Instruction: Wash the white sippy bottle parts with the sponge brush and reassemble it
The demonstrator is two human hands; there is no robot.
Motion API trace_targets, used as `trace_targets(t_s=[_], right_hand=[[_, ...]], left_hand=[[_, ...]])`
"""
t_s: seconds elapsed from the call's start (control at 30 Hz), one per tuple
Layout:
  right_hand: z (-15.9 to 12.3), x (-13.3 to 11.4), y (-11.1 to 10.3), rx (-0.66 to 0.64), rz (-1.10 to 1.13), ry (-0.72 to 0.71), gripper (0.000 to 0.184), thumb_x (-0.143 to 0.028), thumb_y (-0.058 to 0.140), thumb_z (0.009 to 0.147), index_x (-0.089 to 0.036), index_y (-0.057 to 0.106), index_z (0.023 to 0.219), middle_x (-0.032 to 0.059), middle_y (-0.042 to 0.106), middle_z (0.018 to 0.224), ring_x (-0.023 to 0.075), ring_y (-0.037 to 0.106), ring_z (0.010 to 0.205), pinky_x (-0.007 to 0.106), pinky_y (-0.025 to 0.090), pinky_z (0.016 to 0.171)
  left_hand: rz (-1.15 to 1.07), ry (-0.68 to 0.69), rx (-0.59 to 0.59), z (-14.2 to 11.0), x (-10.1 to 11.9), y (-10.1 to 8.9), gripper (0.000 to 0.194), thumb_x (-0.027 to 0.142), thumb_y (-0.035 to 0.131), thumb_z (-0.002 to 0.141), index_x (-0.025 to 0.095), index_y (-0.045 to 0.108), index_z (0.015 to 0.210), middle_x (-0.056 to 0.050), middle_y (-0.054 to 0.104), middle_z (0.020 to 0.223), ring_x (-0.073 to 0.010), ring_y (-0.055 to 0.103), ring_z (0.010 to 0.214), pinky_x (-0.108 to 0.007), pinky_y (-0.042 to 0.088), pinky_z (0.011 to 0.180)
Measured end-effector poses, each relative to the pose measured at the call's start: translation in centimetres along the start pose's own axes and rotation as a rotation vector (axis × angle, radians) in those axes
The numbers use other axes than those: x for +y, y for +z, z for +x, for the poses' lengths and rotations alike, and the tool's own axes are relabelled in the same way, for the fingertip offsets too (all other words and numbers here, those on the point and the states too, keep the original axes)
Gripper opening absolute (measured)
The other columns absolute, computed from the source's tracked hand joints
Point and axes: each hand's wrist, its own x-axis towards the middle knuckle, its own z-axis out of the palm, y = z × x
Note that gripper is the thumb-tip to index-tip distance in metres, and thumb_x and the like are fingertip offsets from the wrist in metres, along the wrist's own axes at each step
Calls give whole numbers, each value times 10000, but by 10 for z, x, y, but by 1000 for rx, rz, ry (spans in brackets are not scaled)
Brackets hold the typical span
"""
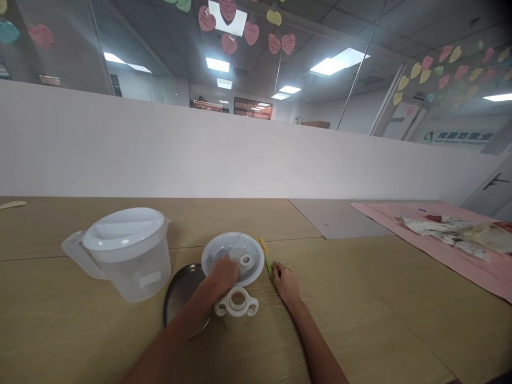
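Observation:
My left hand (224, 271) reaches into a white bowl (208, 250), its fingers curled and mostly hidden. A thin, pale line rises beside them; what they hold is unclear. Near those fingers, a small white ring-shaped part (246, 261) lies in the bowl. In front stands a clear baby bottle with a white two-handled collar (237, 302), its top uncovered. To the right of the bowl, my right hand (286, 282) is closed around the green handle of a brush (269, 265) with a yellow head pointing away from me. The brush is low, close to the tabletop.
A translucent lidded pitcher (136, 261) stands left of the bowl. Beneath my left forearm is a round dark metal tray (180, 288). A pink cloth (384, 218) with packets on it covers the far right. Behind the wooden table (352, 320) rises a white partition (240, 160).

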Motion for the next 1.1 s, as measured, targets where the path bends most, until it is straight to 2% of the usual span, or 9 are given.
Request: trace_targets(t_s=[0.1, 0.2, 0.33, 0.47, 0.63, 0.8, 0.93, 1.1], right_hand=[[0, 1, 1, -2, 9, -4, 280, -253, 343, 884, -169, 608, 850, 52, 655, 806, 135, 580, 722, 217, 270, 543], [0, 3, 3, -7, 5, -7, 279, -258, 347, 886, -169, 610, 859, 53, 656, 813, 134, 585, 734, 216, 280, 552], [0, 3, 3, 0, -8, 0, 282, -269, 343, 889, -170, 607, 896, 55, 658, 826, 140, 592, 746, 218, 285, 557], [0, 3, 3, -11, -4, -1, 284, -274, 339, 891, -174, 605, 879, 51, 661, 824, 141, 593, 744, 216, 288, 558], [-1, 1, 2, -20, 19, -5, 322, -301, 311, 903, -179, 609, 896, 56, 663, 874, 139, 597, 768, 213, 307, 572], [-3, -2, -1, -17, -14, -3, 400, -351, 258, 920, -177, 615, 866, 74, 666, 864, 148, 601, 747, 220, 316, 575], [-3, -2, 0, -10, -11, -5, 380, -351, 267, 919, -189, 610, 905, 65, 667, 879, 150, 604, 766, 218, 314, 577], [-1, 1, 3, -24, -14, -6, 329, -334, 310, 909, -195, 607, 927, 55, 668, 872, 148, 604, 773, 213, 309, 582]], left_hand=[[25, 9, 11, -1, -1, 0, 315, 218, 381, 811, 120, 679, 781, -157, 648, 884, -270, 524, 962, -375, 382, 823], [36, -6, 45, -2, -4, 2, 328, 320, 399, 824, 150, 680, 817, -141, 620, 983, -279, 473, 1032, -404, 335, 884], [48, -47, 78, -2, -7, 6, 375, 402, 413, 812, 142, 682, 835, -165, 581, 1036, -305, 450, 1051, -440, 312, 886], [47, -84, 82, 1, -7, 7, 360, 417, 460, 774, 137, 687, 769, -167, 605, 977, -318, 481, 1018, -452, 322, 860], [31, -162, 97, 7, -6, 5, 243, 332, 535, 716, 141, 679, 759, -139, 650, 892, -289, 538, 970, -408, 345, 856], [10, -250, 92, 12, -4, 4, 240, 301, 568, 685, 134, 683, 813, -156, 661, 872, -278, 580, 916, -356, 412, 760], [-4, -270, 97, 14, -3, 7, 283, 235, 605, 637, 111, 669, 883, -174, 658, 895, -292, 579, 928, -374, 412, 773], [-48, -269, 140, 14, -3, 6, 234, 106, 538, 638, 88, 664, 834, -184, 658, 854, -299, 588, 907, -396, 393, 790]])
